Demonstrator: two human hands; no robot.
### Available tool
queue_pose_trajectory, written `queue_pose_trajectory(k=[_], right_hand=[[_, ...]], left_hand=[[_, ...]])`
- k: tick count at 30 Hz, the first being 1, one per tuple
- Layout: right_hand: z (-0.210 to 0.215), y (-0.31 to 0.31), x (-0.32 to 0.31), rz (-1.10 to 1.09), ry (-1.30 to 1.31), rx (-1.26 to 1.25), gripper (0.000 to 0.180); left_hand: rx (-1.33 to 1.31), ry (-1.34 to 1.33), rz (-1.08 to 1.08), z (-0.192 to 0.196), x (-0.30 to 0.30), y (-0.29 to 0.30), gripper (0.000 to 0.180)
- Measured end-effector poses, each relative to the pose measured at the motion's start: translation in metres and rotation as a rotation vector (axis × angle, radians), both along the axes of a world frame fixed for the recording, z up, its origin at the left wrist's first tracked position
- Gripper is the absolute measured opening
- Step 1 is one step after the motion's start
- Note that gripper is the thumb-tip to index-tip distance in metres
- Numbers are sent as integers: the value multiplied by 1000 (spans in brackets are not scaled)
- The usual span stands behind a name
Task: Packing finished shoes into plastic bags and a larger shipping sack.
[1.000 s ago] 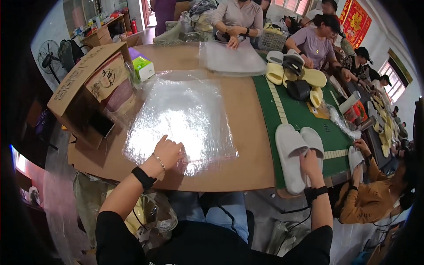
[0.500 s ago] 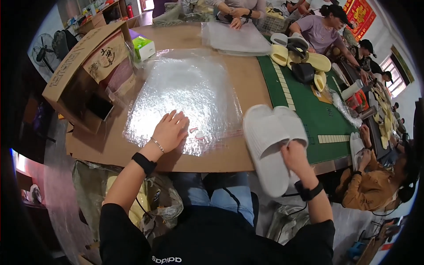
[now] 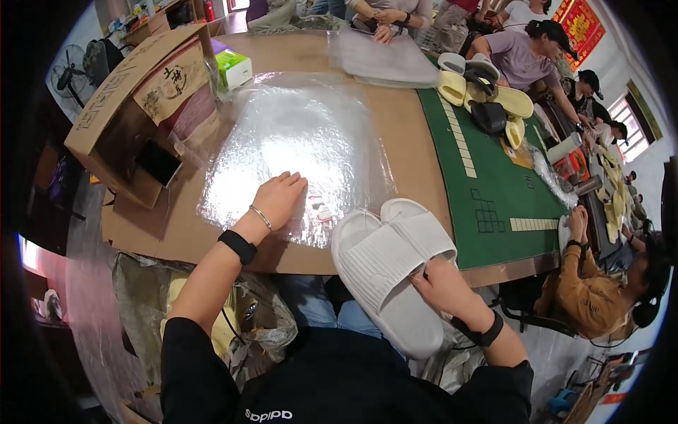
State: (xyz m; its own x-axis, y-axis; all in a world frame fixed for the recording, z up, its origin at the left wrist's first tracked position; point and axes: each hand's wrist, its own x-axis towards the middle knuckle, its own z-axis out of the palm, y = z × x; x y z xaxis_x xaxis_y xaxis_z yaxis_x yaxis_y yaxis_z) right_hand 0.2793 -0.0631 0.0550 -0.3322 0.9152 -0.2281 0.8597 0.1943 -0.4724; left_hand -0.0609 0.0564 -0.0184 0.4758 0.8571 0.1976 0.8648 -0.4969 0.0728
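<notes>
A pair of pale grey-white slide slippers (image 3: 378,263) hangs tilted over the table's near edge, one overlapping the other. My right hand (image 3: 446,288) grips them at the strap opening, its fingertips partly hidden inside. Left of the slippers lies a stack of clear, shiny plastic bags (image 3: 300,145) with small red and white print near the front. My left hand (image 3: 277,203) rests flat on the bags' near part, fingers stretched out and holding nothing. The slippers' toe ends reach the right front corner of the stack.
A cardboard box (image 3: 113,106) holding a dark phone (image 3: 157,162) stands at left, beside a green tissue pack (image 3: 233,67). More clear bags (image 3: 385,56) lie at the back. Yellow, grey and black slippers (image 3: 487,106) sit on a green mat (image 3: 487,191). Co-workers sit around the right side.
My right hand has brought the slippers leftward and nearer to me, up to the bags. My left hand has shifted slightly, its fingers now closer together on the stack.
</notes>
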Motion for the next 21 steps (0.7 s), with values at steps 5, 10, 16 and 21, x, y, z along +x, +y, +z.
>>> queue_pose_trajectory(k=[5,10,16,21], right_hand=[[11,-4,-10,142,81,63,38],[14,5,-30,175,156,69,36],[5,35,-46,51,-23,40,31],[-14,45,-66,37,49,212,32]], left_hand=[[-120,-482,154,16,13,9,25],[1,-515,3,23,23,9,27],[-147,-507,-97,33,31,0,33],[-221,-486,-168,43,37,-24,35]])
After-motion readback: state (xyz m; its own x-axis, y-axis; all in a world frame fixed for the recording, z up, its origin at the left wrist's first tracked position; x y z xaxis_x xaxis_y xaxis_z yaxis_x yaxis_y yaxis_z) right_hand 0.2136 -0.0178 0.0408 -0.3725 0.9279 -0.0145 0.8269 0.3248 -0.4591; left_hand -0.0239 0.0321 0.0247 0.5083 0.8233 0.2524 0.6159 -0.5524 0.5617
